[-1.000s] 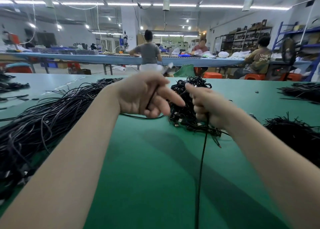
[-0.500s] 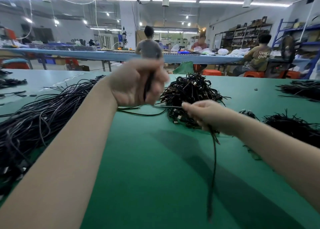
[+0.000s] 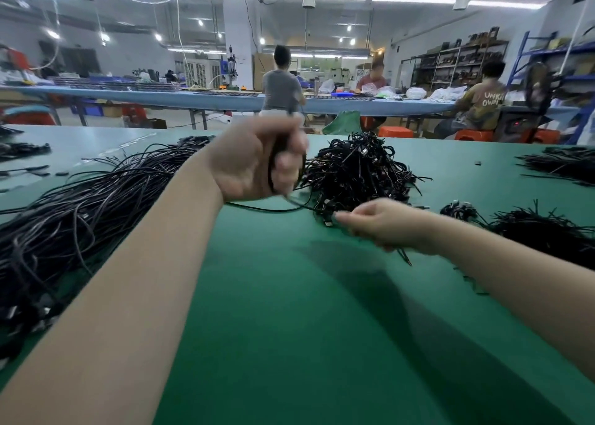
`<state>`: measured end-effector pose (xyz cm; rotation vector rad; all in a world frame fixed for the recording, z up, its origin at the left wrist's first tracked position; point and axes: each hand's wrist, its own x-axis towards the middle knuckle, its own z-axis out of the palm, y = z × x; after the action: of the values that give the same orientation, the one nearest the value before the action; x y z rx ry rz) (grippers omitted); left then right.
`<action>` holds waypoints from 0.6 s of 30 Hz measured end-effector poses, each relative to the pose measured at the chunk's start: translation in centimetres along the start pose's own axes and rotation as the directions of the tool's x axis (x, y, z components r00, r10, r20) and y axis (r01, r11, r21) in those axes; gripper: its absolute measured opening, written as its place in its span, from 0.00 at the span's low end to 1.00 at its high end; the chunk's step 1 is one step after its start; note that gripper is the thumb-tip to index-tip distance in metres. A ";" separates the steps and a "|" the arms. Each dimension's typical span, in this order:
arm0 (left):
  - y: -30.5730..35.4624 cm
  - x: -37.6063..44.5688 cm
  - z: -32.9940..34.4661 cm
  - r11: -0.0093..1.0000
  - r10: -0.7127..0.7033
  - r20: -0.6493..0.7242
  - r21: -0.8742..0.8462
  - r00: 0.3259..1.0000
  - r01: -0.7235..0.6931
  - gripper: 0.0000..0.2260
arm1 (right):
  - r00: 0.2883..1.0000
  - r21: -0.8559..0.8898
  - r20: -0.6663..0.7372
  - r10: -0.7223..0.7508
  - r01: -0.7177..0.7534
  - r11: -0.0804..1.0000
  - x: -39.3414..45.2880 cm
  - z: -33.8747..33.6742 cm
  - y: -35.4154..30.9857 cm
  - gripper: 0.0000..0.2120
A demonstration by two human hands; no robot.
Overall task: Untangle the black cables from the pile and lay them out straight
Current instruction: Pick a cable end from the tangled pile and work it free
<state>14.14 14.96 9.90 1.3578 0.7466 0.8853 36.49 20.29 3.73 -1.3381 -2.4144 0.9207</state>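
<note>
Presently, step in hand: one black cable (image 3: 257,208) is being drawn free of the tangled pile (image 3: 357,170) on the green counter (image 3: 289,328).
Left hand (image 3: 257,159): raised just left of the pile, fingers curled round a dark cable; blurred.
Right hand (image 3: 383,223): low at the pile's near edge, fingertips pinching a cable near its connector end.
Straightened bundle (image 3: 80,212): well left of the pile, strands running roughly parallel.
Technique (judgement): pin the pile-side end, pull slowly and evenly, stop where strands snag, then lay the cable along the bundle.
Writing: a seated worker's shirt (image 3: 483,102), beyond the pile, reads "UNK… OWN"; partly hidden.
</note>
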 end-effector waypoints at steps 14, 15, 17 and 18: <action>-3.1 4.4 2.0 0.880 0.096 -0.402 -0.393 0.911 -0.266 0.16 | 0.979 0.442 -0.170 -0.115 0.180 0.879 0.6 3.7 -2.7 0.11; -3.4 4.4 2.0 0.887 0.076 -0.384 -0.395 0.920 -0.239 0.15 | 0.992 0.589 -0.114 -0.058 0.114 0.800 1.0 3.8 -2.4 0.09; -4.2 4.7 1.9 0.901 0.023 -0.339 -0.400 0.941 -0.166 0.16 | 1.000 0.838 0.005 0.020 -0.015 0.546 1.7 3.7 -1.8 0.10; -4.7 4.8 1.9 0.912 -0.005 -0.319 -0.390 0.948 -0.126 0.16 | 0.999 0.898 0.022 0.034 -0.034 0.439 2.1 3.8 -1.5 0.10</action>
<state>18.62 18.24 5.65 0.8822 0.7117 1.2507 32.47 19.81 1.53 -0.8948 -1.3674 1.8415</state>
